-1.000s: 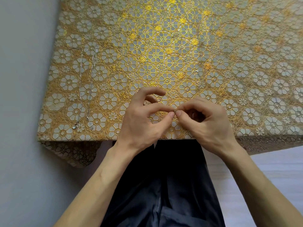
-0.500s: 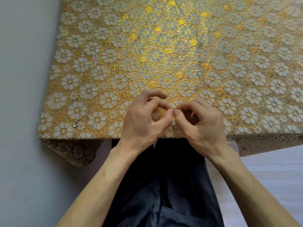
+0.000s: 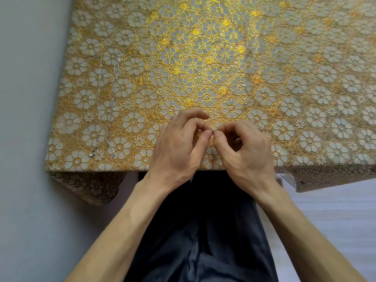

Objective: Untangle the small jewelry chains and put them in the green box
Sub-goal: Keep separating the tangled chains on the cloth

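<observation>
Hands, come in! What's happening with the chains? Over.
Left hand and right hand both pinching one thin chain at the near table edge. Two other chains lying straight, far left. No green box in view.

Setting: domestic room, prob. home dining/living area. Evidence: table w/ glossy lace-look tablecloth (image 3: 203,58), gold flower pattern on pale ground, household style; cloth edge overhanging front, corner (image 3: 87,186) drooping at front left; plain grey painted wall (image 3: 24,119) close along table's left side; pale floor (image 3: 335,220) at right; lap in dark trousers (image 3: 203,241) at table's near edge.
</observation>
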{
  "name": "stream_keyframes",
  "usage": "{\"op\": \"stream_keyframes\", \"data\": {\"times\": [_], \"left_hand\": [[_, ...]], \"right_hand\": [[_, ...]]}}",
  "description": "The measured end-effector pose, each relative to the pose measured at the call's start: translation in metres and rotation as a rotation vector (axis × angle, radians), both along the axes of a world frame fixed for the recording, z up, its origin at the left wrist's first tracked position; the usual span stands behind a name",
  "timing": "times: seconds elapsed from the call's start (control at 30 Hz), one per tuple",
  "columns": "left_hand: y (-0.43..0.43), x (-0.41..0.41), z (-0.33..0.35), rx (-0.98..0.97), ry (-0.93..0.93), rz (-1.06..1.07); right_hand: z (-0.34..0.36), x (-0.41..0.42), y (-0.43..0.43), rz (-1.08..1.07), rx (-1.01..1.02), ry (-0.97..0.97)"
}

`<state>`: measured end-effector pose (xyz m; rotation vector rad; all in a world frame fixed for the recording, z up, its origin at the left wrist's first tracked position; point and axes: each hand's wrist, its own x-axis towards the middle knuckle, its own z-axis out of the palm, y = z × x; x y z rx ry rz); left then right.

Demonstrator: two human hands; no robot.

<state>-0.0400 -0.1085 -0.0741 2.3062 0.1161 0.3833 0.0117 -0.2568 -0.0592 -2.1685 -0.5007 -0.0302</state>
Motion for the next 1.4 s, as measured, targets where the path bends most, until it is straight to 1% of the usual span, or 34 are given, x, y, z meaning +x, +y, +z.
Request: {"op": "stream_keyframes", "data": {"times": [0.27, 0.4, 0.53, 0.67, 0.87, 1.1, 1.27, 1.4], "left_hand": [[-0.002, 0.000, 0.002, -0.047, -0.019, 0.022], [-0.002, 0.000, 0.002, -0.016, -0.008, 0.013], [-0.001, -0.001, 0.003, -0.019, 0.010, -0.001], [0.000, -0.001, 0.002, -0.032, 0.009, -0.025], [0.001, 0.000, 0.004, -0.143, 0.012, 0.000], [0.000, -0.001, 0.005, -0.196, 0.018, 0.028], [0.001, -0.001, 0.008, -0.239, 0.025, 0.051], [0.001, -0.002, 0.009, -0.219, 0.032, 0.069]], "right_hand": [[0.001, -0.001, 0.000, 0.004, 0.049, 0.055], [0.003, -0.002, -0.001, -0.002, 0.101, 0.081], [0.005, -0.002, 0.000, -0.027, 0.102, 0.098], [0.006, 0.003, -0.001, -0.061, 0.106, 0.160], [0.006, 0.005, -0.005, -0.023, 0.132, 0.193], [0.007, 0.004, -0.008, -0.002, 0.169, 0.221], [0.007, 0.003, -0.010, 0.018, 0.167, 0.207], [0.007, 0.002, -0.010, 0.033, 0.175, 0.206]]}}
